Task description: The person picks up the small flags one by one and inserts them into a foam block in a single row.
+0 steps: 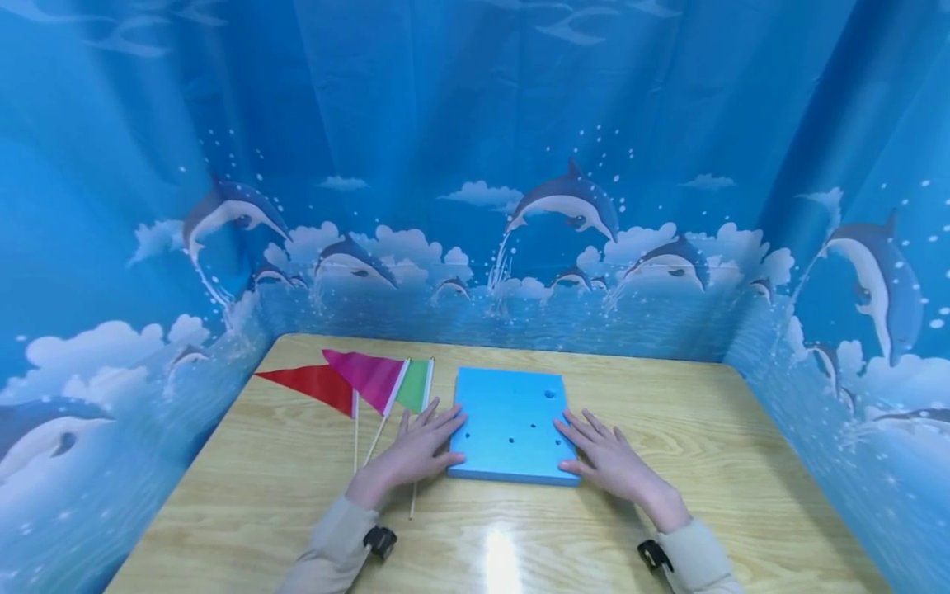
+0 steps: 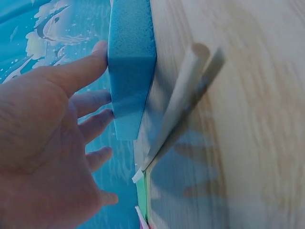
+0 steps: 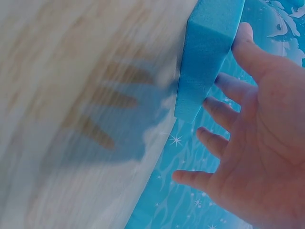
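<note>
A blue block (image 1: 497, 408) lies flat on the counter (image 1: 742, 478) between the two hands, and the few dark holes I can make out in its top have no stick standing in them. The left hand (image 1: 423, 447) and right hand (image 1: 612, 460) are spread, fingertips touching its opposite sides, pinching nothing. So I'd judge this an early stage: the block is in place, and any work with the flags is left. The red flag (image 1: 319, 386), magenta flag (image 1: 371, 379) and green flag (image 1: 412, 384) lie left of it, the green one's stick running under the left hand.
</note>
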A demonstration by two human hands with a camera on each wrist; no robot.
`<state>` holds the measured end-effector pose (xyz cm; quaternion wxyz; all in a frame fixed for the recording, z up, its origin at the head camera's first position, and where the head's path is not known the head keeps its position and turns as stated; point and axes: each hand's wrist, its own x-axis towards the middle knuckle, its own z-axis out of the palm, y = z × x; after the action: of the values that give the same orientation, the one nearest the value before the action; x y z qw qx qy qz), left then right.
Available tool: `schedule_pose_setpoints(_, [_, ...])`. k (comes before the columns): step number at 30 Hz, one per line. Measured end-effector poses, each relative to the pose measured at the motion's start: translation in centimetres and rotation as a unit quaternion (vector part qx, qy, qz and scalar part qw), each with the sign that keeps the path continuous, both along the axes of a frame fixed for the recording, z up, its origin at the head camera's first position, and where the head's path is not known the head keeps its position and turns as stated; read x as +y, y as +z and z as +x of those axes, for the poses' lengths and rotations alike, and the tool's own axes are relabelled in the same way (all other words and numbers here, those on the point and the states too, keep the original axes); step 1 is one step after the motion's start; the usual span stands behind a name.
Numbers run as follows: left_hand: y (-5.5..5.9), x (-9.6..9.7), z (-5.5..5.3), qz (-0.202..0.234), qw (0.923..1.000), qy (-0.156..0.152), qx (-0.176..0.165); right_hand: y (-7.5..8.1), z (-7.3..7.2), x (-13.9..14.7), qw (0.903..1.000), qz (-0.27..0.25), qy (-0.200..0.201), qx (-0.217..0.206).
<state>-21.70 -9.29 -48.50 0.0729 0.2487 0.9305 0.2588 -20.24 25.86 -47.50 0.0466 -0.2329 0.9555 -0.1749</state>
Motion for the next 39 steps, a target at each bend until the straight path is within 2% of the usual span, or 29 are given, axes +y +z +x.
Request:
schedule_pose_setpoints(6, [0.5, 0.1, -0.4, 0.02, 0.9997, 0.012, -0.001, 0.1, 0.0, -0.1, 1.0, 0.002, -0.002, -0.007])
schedule_pose_setpoints(8, [0.9, 0.0, -0.7, 0.045, 0.9984, 0.032, 0.006, 0.1, 0.0, -0.1, 0.9999, 0.003, -0.004, -0.012])
schedule_pose_setpoints(10, [1.3, -0.2, -1.0, 0.077, 0.9948, 0.066, 0.009, 0.1, 0.0, -0.1, 0.9999, 0.002, -0.007, -0.015])
schedule_pose_setpoints(14, [2.1, -1.0, -1.5, 0.135, 0.9791, 0.152, -0.009, 0.1, -0.1, -0.1, 0.9999, 0.001, -0.005, -0.016])
schedule_pose_setpoints(19, [2.0, -2.0, -2.0, 0.168, 0.9554, 0.236, -0.056, 0.1, 0.0, -0.1, 0.9999, -0.001, -0.004, -0.016])
schedule_pose_setpoints(24, [1.0, -2.5, -2.1, 0.188, 0.9366, 0.276, -0.106, 0.2, 0.0, -0.1, 0.9998, -0.004, -0.004, -0.019])
schedule_pose_setpoints(26, [0.5, -2.5, -2.1, 0.19, 0.9327, 0.285, -0.113, 0.3, 0.0, -0.1, 0.9998, -0.004, -0.004, -0.02])
schedule_pose_setpoints(27, [0.4, -2.5, -2.1, 0.187, 0.9322, 0.289, -0.112, 0.4, 0.0, -0.1, 0.9998, -0.005, -0.004, -0.02])
schedule_pose_setpoints(29, [0.3, -2.3, -2.0, 0.169, 0.9363, 0.292, -0.098, 0.5, 0.0, -0.1, 0.9997, -0.005, -0.005, -0.022])
schedule_pose_setpoints(32, [0.1, -1.8, -2.0, 0.135, 0.9426, 0.298, -0.069, 0.5, 0.0, 0.0, 0.9997, -0.006, -0.003, -0.022])
schedule_pose_setpoints(39, [-0.2, -0.8, -2.0, 0.078, 0.9502, 0.302, -0.008, 0.2, -0.1, 0.0, 0.9996, -0.009, 0.0, -0.025])
